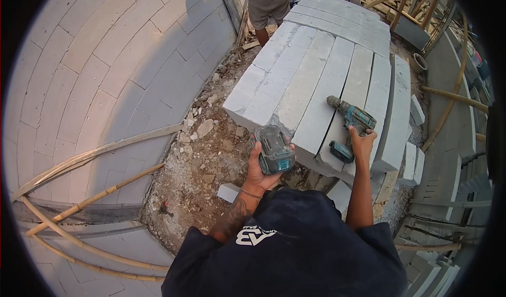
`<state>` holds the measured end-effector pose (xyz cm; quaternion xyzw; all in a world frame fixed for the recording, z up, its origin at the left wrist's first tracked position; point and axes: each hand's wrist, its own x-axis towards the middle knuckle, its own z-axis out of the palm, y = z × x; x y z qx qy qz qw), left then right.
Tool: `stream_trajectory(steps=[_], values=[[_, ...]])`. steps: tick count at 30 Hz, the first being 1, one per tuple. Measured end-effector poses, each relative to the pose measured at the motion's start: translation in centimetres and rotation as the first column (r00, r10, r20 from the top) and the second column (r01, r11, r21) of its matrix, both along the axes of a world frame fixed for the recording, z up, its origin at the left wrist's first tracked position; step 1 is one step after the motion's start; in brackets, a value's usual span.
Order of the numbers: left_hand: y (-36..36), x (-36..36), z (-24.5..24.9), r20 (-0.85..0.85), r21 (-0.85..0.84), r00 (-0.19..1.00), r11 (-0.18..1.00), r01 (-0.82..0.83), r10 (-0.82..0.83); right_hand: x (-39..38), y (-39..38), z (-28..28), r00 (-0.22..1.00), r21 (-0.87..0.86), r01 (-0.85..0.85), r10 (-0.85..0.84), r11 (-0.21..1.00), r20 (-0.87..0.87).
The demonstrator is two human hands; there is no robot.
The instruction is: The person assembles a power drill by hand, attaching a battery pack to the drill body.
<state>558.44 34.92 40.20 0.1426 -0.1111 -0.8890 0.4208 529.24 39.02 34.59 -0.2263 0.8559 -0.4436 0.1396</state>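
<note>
Left grip (257, 179) cupped under battery pack (274, 148), fingers round its sides; right grip (362, 143) curled round drill (360, 119) at handle, over pale blocks (311, 83); drill's foot right of pack, apart, barrel slanting, chuck forward-left

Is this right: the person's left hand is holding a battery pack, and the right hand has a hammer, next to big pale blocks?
Not quite: the right hand has a drill, not a hammer, as the head view shows. The left hand does hold a battery pack, and the big pale blocks are there.
</note>
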Motion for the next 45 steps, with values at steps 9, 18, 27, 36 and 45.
stream_trajectory(steps=[9, 18, 27, 36, 45], values=[[-1.5, 0.2, -3.1, 0.132, 0.065, 0.974, 0.979, -0.196, 0.186, -0.5, -0.2, -1.1, 0.799, -0.326, -0.054, 0.237, 0.944, 0.553], [-1.5, 0.5, -1.7, -0.097, 0.005, 0.993, 0.998, -0.070, 0.070, 4.5, 2.0, 2.3, 0.411, -0.524, 0.265, 0.397, 0.810, 0.821], [-3.1, -1.3, 3.6, 0.354, -0.124, 0.922, 0.985, -0.119, 0.155, 10.4, 2.1, 9.3, 0.654, -0.812, -0.153, 0.674, 0.564, 0.345], [-2.9, -3.4, 3.1, 0.330, -0.216, 0.880, 0.935, -0.280, 0.340, 12.3, 2.5, 9.2, 0.840, -0.810, -0.331, 0.542, 0.484, -0.019], [-3.3, -2.1, 3.8, 0.339, -0.284, 0.902, 0.943, -0.172, 0.267, 13.0, 2.7, 10.4, 0.852, -0.828, -0.169, 0.502, 0.535, 0.151]])
